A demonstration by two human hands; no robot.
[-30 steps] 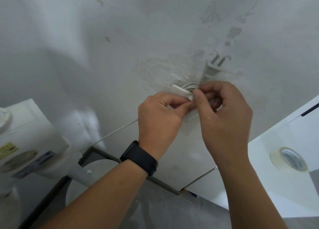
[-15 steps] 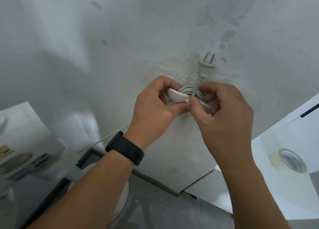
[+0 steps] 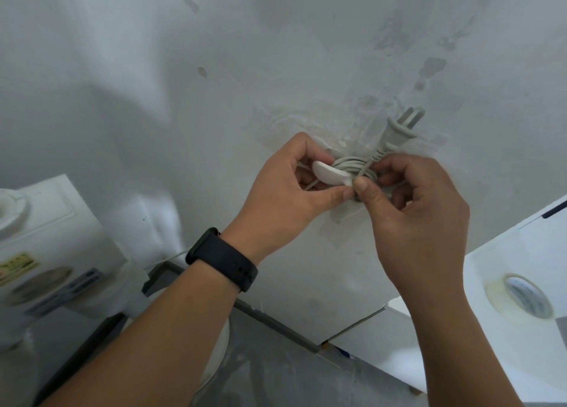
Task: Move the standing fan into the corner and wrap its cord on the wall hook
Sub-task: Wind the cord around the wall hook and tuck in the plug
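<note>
Up close: left hand (image 3: 287, 188) curled round white wall hook (image 3: 329, 173), gripping; right hand (image 3: 408, 210) pinching grey cord (image 3: 352, 164) coiled there, plug (image 3: 399, 129) sticking upward.

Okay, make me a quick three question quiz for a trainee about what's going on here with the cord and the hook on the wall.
1. True or false: the plug sticks up above the coiled cord with its prongs free.
2. Which wrist wears the black band? A) left B) right C) neither
3. Fill in: the cord is looped around the white ____ on the wall.

Key:
1. True. The plug is in no socket.
2. A. The left hand wears it; its thumb meets the right hand at the hook's tip, where the right thumb presses the cord.
3. hook
</note>
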